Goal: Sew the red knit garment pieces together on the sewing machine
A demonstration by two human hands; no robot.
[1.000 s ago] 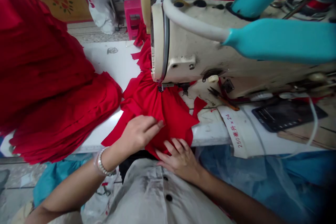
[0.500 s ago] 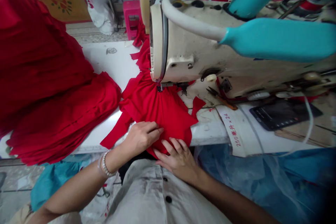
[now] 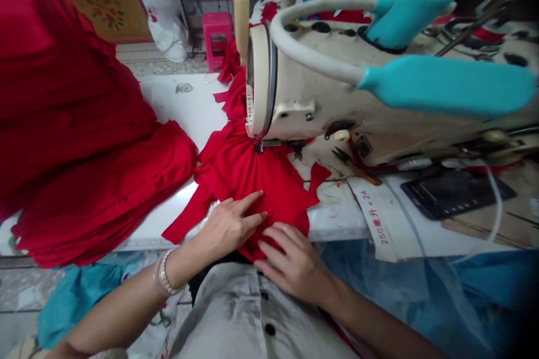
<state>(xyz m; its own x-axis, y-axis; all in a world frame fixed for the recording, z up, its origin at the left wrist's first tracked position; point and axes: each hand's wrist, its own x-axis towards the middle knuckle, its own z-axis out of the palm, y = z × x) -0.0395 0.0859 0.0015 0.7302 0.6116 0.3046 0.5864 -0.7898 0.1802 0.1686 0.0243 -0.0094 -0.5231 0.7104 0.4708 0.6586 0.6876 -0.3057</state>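
Note:
A piece of red fabric (image 3: 275,188) lies gathered under the needle area of a sewing machine (image 3: 303,112) and hangs over the table's front edge. My left hand (image 3: 231,224) rests on its near left part, index finger stretched forward and thumb apart from it. Close by, my right hand (image 3: 292,261) lies on the fabric's near edge, its fingers slightly bent and spread. Neither hand visibly pinches the cloth. The presser foot (image 3: 258,148) sits where the folds bunch together.
A tall stack of red fabric (image 3: 92,151) covers the left of the white table (image 3: 168,95). On the right lie thread snips (image 3: 357,167) and a phone (image 3: 457,193). A turquoise lamp (image 3: 450,84) curves over the machine. A pink stool (image 3: 217,39) stands behind.
The view has tilted up slightly, so the machine appears lower. My left index finger has straightened forward over the fabric. My right hand's fingers are drawn a little closer together.

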